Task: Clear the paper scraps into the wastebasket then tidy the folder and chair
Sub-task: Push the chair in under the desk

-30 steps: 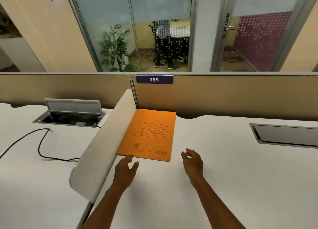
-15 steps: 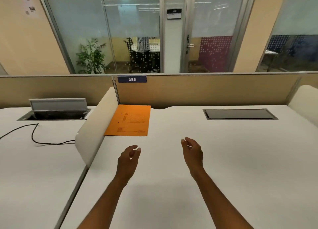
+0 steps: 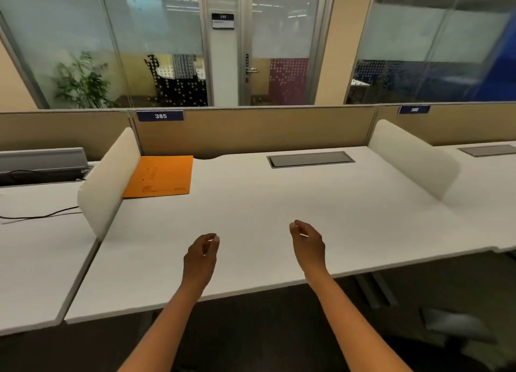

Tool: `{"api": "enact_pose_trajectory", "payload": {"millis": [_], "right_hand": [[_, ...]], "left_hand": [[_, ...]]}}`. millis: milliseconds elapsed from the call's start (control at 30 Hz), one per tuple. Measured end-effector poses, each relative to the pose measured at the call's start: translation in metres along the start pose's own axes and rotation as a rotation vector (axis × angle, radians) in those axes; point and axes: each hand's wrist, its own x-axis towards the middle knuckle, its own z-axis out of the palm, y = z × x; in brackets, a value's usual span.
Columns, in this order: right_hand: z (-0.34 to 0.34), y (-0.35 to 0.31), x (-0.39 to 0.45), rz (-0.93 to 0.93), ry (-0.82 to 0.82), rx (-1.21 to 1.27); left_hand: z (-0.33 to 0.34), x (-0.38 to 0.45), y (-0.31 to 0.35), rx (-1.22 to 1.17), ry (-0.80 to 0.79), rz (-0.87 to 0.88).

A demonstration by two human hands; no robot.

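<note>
White desk (image 3: 279, 212), bare but for an orange folder (image 3: 162, 177) lying flat at the far left corner, touching the left divider (image 3: 106, 181). Closed cable hatch (image 3: 310, 159) near the back edge; beige partition behind with tag 385 (image 3: 160, 116); glass offices and a plant (image 3: 81, 83) beyond. Both hands over the near edge, well apart from the folder — left hand (image 3: 201, 257) and right hand (image 3: 308, 243) empty, palms facing inward, fingers loosely curled, gripping nothing.
</note>
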Motion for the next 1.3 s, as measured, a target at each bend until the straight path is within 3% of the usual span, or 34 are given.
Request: {"api": "enact_pose_trajectory", "payload": {"millis": [400,867,1300], "right_hand": [[-0.176,0.057,-0.068,0.095,0.105,0.074],[-0.423,0.132,-0.151,0.08,0.118,0.013],[-0.57,0.167,-0.243,0.08,0.377,-0.144]], "left_hand": [[0.108,-0.133,0.02,-0.048,-0.166,-0.052],[0.252,-0.347,0.07,-0.068,-0.183,-0.101],[0.31,-0.486,0.108,-0.125,-0.313,-0.032]]}}
